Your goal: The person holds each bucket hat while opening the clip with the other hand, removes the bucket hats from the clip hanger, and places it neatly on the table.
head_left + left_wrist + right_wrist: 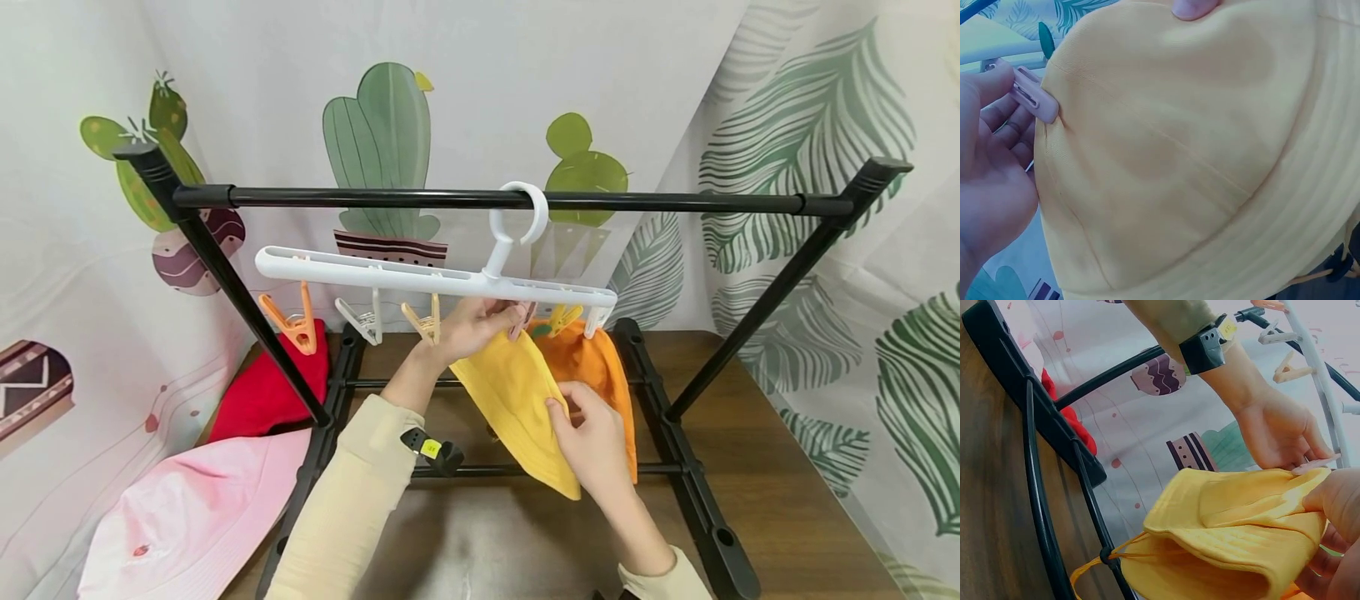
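While the left hand [474, 327] pinches a pink clip [1036, 97] at the crown of the yellow hat [517, 404], just below the hanger [375, 272], the right hand [596, 433] pinches the hat's right side; only its thumb shows in the left wrist view. Behind, the orange hat [600, 371] is partly covered. At left, a post [255, 300] crosses the red hat [251, 396], and the near pink hat [195, 508] is cut off below.

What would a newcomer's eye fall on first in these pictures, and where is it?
Probably the yellow hat below the white hanger, near centre in the head view; the left hand pinches a pink clip at its crown, the right hand grips its brim. Orange fabric shows behind it; red cloth and a pink hat lie at left.
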